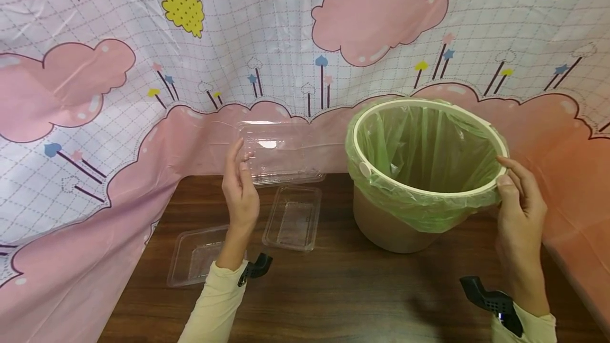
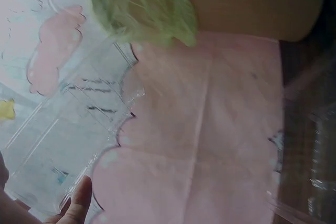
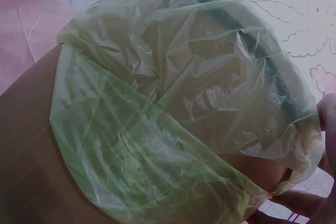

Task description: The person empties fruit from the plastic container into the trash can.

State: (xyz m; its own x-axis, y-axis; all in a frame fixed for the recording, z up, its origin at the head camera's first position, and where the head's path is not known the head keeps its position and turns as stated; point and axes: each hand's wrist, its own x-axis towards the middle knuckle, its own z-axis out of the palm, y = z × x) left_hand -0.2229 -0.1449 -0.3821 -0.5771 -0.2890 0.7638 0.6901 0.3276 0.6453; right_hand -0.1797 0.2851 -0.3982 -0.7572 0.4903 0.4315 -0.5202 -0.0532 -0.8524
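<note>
My left hand [image 1: 240, 189] holds a clear plastic container [image 1: 278, 155] by its left side, with the container raised on edge in front of the backdrop. In the left wrist view, the thumb [image 2: 80, 199] lies along the edge of that see-through container [image 2: 52, 129]. To the right stands a brown trash bin [image 1: 395, 226] with a cream rim, lined with a thin green bag [image 1: 429, 210]. My right hand [image 1: 521, 210] grips the bin's right side at the rim, thumb outside on the folded-over bag. Seen from the right wrist, the bag [image 3: 152, 145] hangs loosely over the bin.
Two more clear plastic trays lie on the dark wooden table [image 1: 333, 300]: one tray [image 1: 293, 218] between left hand and bin, another tray [image 1: 200, 255] partly behind the left forearm. A cartoon-printed cloth [image 1: 267, 83] walls off the back and sides.
</note>
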